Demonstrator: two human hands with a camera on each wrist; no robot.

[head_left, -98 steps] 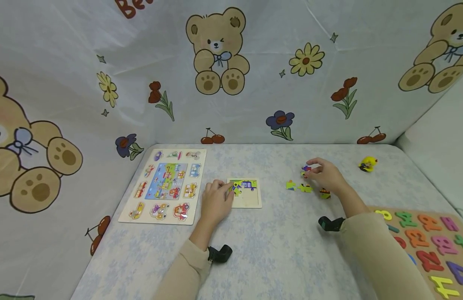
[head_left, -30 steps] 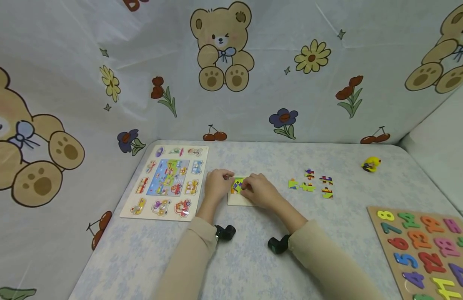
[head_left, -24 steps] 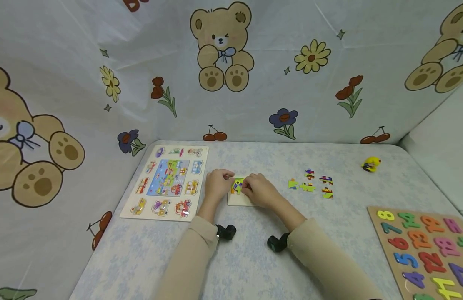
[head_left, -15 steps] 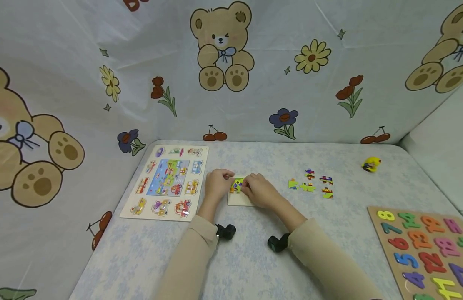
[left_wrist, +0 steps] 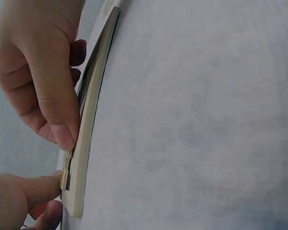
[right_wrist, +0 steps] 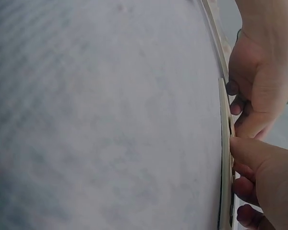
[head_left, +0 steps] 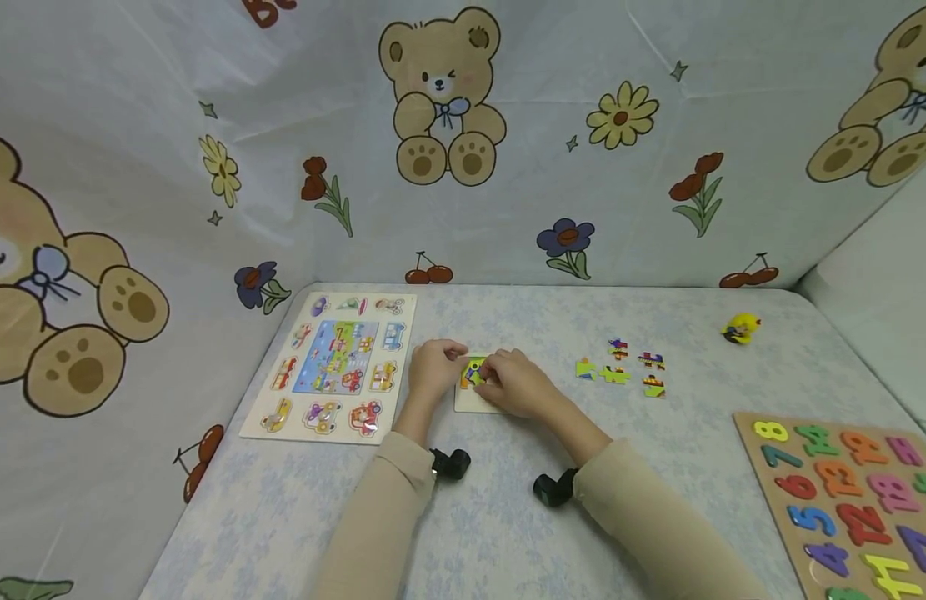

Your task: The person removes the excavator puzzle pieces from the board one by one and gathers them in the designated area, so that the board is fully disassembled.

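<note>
Puzzle board (head_left: 474, 403) partly under both hands (head_left: 435, 371) (head_left: 518, 383)

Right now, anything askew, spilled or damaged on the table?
Nothing stands out. Five loose jigsaw pieces lie right of the small puzzle tray, normal for an unfinished puzzle. The right hand hides part of it, so the fit there can't be judged.

puzzle tray (head_left: 478, 406): matt wood | toy duck (head_left: 743, 327): glossy plastic | sleeves (head_left: 380, 525): cloth

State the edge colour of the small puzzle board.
The small puzzle board has a pale cream edge, clearest in the left wrist view.
</note>
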